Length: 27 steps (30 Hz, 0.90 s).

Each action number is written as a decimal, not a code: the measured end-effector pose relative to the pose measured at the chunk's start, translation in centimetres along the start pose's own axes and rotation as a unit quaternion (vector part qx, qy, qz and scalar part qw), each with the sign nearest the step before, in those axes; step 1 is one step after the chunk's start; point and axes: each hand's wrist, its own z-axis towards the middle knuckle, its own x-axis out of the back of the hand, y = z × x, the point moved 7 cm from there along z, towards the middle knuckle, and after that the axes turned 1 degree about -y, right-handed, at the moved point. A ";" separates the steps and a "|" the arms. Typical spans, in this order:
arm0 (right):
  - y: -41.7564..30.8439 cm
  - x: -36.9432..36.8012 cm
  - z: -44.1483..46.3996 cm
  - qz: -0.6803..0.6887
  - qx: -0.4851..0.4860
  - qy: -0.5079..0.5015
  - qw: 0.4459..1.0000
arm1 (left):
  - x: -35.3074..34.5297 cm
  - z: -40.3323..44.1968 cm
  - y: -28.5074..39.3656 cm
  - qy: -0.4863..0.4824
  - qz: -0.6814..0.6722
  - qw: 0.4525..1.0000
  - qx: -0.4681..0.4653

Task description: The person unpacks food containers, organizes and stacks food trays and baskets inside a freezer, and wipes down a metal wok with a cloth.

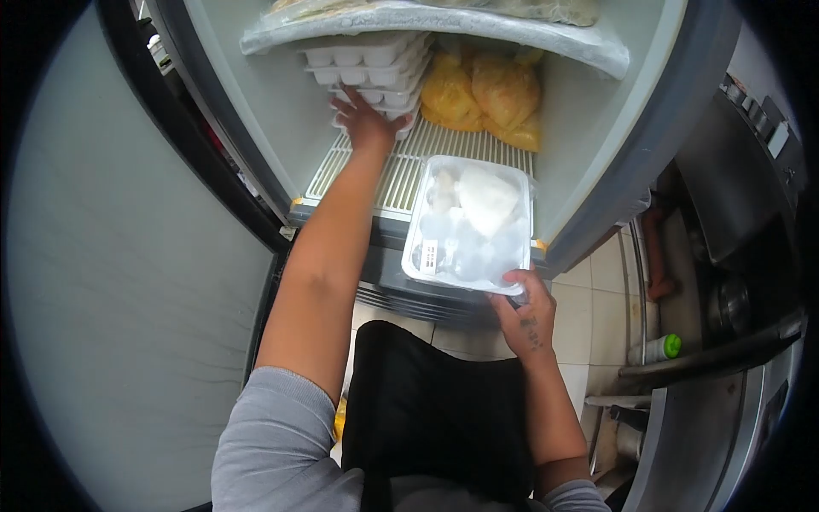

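Note:
Inside the fridge, my left hand reaches to a stack of white molded trays with cup-shaped compartments. Its fingers are spread against the front of the lower trays, thumb to the right. My right hand grips the near right corner of a white plastic container with a clear cover. This container is tilted toward me in front of the fridge opening. Under its cover lie a white folded piece and pale rounded shapes I cannot make out. A small printed label is at its near left corner.
Yellow-filled plastic bags sit on the slatted rack, right of the stack. An upper shelf hangs above. The fridge door stands open at left. At right are a metal counter and a bottle with a green cap.

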 end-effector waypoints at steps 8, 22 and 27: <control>-0.5 -0.2 0.0 -0.022 0.027 0.014 0.999 | 5.7 -2.6 6.1 0.143 -0.022 0.960 -0.238; -0.9 -0.4 2.7 -0.084 0.158 0.075 0.981 | 0.1 -2.6 1.4 0.005 0.069 0.995 -0.072; -0.2 -2.1 6.6 -0.250 0.263 0.125 0.923 | -3.9 -0.1 0.5 -0.014 0.079 0.989 -0.123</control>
